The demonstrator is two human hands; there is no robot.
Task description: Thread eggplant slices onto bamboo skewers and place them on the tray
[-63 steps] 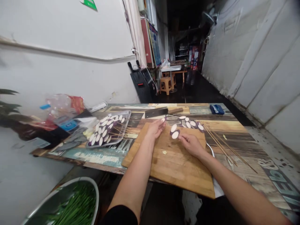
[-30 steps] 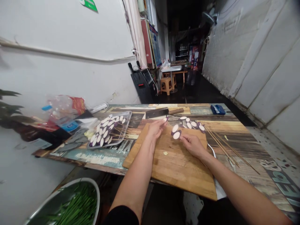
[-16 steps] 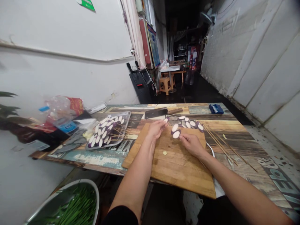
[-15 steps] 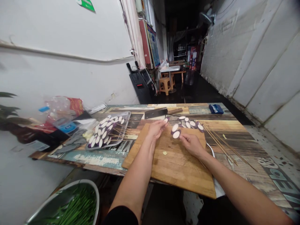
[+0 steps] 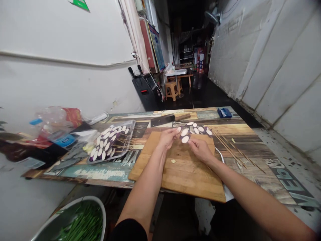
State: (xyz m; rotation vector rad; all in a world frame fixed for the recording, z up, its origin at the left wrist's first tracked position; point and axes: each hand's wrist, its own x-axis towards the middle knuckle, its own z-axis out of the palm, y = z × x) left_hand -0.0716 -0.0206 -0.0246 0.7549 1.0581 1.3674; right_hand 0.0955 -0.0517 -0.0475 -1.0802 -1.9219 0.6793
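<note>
My left hand (image 5: 168, 138) is closed in a pinch on a purple-skinned, white eggplant slice (image 5: 179, 129) above the far edge of the wooden cutting board (image 5: 193, 177). Just to its right, my right hand (image 5: 200, 149) is closed at a skewer carrying two eggplant slices (image 5: 185, 139); the stick is mostly hidden by the hand. The slices of both hands nearly meet. Behind them lies a pile of loose eggplant slices (image 5: 200, 129). A small pale scrap (image 5: 173, 161) rests on the board.
Left of the board, a metal tray (image 5: 125, 152) holds skewered eggplant slices (image 5: 107, 146). A cleaver (image 5: 163, 120) lies behind the board. Bare skewers (image 5: 232, 150) and a blue box (image 5: 224, 112) are on the right. A bowl of green stalks (image 5: 101, 204) stands low at left.
The camera view has shifted slightly, moving the scene leftward. My right hand's skewered slices have come closer to the slice in my left hand.
</note>
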